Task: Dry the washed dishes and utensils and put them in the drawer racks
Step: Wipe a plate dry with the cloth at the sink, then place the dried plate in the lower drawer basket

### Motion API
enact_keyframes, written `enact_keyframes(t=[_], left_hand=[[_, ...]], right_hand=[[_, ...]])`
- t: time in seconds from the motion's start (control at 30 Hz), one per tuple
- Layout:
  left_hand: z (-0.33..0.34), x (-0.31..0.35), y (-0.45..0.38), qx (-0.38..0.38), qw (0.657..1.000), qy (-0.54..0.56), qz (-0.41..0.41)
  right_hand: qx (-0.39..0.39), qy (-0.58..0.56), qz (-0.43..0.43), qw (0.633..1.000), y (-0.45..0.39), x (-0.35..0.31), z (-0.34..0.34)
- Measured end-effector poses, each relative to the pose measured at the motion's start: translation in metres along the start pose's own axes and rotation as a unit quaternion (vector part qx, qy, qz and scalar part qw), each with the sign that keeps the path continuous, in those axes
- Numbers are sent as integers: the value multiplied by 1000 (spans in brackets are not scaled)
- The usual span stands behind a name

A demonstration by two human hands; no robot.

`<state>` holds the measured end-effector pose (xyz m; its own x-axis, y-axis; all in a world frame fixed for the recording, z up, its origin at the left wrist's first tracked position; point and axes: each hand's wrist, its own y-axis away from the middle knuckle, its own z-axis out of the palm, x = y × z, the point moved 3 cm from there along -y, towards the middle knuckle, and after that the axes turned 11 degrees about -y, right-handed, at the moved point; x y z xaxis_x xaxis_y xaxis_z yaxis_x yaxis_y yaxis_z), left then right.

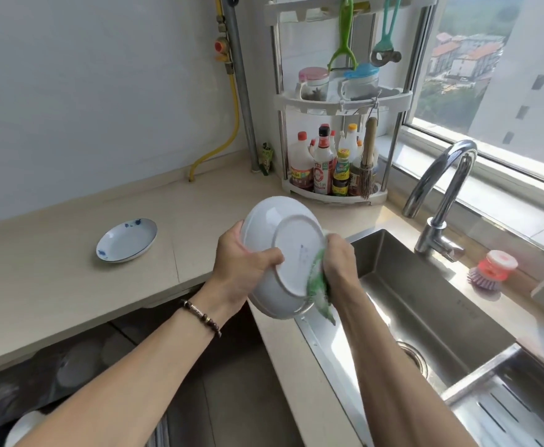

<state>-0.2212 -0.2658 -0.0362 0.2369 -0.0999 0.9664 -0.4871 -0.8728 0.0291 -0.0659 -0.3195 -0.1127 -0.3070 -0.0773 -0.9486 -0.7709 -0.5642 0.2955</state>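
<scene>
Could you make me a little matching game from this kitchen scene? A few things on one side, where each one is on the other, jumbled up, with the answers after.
Things:
1. white bowl
2. green cloth
3. small plate
4. scrubbing brush

Places:
A. lying on the counter, left of the hands
B. gripped by the left hand, underside towards the camera
C. on the ledge beside the tap
D. pressed against the bowl by the right hand

Pairs: 1-B, 2-D, 3-A, 4-C
</scene>
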Motion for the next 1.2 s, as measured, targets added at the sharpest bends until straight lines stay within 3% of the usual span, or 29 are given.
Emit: enact_keyframes(t=[0.07, 0.17, 0.23, 0.27, 0.4, 0.47, 0.6, 0.63, 0.73, 0.77, 0.83, 0.9, 0.97, 1.1, 1.2], left_hand=[[-1, 3, 0, -14, 999, -32, 34], [-5, 10, -2, -1, 994, -84, 70], [-7, 10, -2, -11, 989, -124, 83], [-10, 9, 0, -17, 986, -140, 86], [-17, 0, 7, -39, 972, -205, 106], [-22, -3, 6, -17, 974, -202, 100], [-28, -5, 2, -27, 972, -215, 96], [-30, -6, 4, -28, 971, -218, 95], [-44, -9, 14, -24, 965, -238, 109], [-48, -10, 15, -22, 962, -249, 111], [-59, -13, 14, -11, 956, -271, 111], [-66, -14, 10, -18, 949, -291, 121], [-77, -18, 12, -20, 945, -305, 120], [-101, -28, 29, 4, 938, -323, 124], [-122, -36, 37, 7, 917, -378, 127]], right_hand=[[-45, 20, -118, 992, 0, -21, 5], [-137, 15, -282, 950, 23, -34, 24], [-161, 41, -340, 926, 31, -27, 34], [-166, 32, -337, 926, 29, -24, 34], [-162, -35, -178, 970, 7, -24, 33], [-160, -17, -233, 959, 22, -26, 42], [-200, 71, -404, 890, 58, -18, 66], [-210, 58, -384, 897, 50, -17, 66], [-219, -7, -218, 951, 23, -16, 64], [-218, -4, -204, 955, 23, -16, 67], [-222, 19, -267, 938, 44, -17, 81], [-241, 73, -376, 892, 74, -18, 99], [-269, 102, -403, 869, 81, -15, 112], [-279, 15, -230, 932, 58, -8, 121], [-270, 45, -232, 933, 83, 10, 138]])
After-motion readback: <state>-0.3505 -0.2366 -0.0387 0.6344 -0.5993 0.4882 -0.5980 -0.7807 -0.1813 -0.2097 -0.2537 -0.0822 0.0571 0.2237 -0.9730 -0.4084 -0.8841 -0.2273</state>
